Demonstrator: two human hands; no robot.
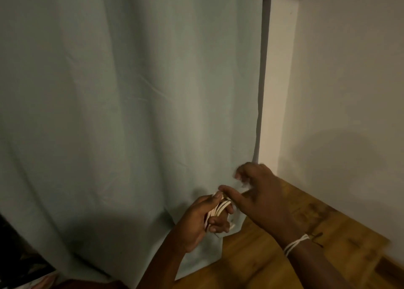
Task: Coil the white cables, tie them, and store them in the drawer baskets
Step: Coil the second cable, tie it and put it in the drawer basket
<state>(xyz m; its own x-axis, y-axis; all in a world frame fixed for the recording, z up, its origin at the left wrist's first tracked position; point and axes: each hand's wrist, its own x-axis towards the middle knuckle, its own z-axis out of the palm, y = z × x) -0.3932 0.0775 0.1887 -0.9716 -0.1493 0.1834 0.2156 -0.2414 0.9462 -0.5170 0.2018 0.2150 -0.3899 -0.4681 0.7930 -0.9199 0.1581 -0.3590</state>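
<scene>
Left hand grips the coiled white cable at five o'clock in the view. Right hand, fingers loosely spread, touches the coil's top, before a curtain, above wooden floor.

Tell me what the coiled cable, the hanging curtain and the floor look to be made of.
Cable: white, smooth, rounded strands, likely plastic-sheathed; blurred. Curtain: pale grey-green woven cloth, matte, with soft folds and creases. Floor: warm brown wood or wood-look laminate, showing grain streaks and a slight sheen.
</scene>
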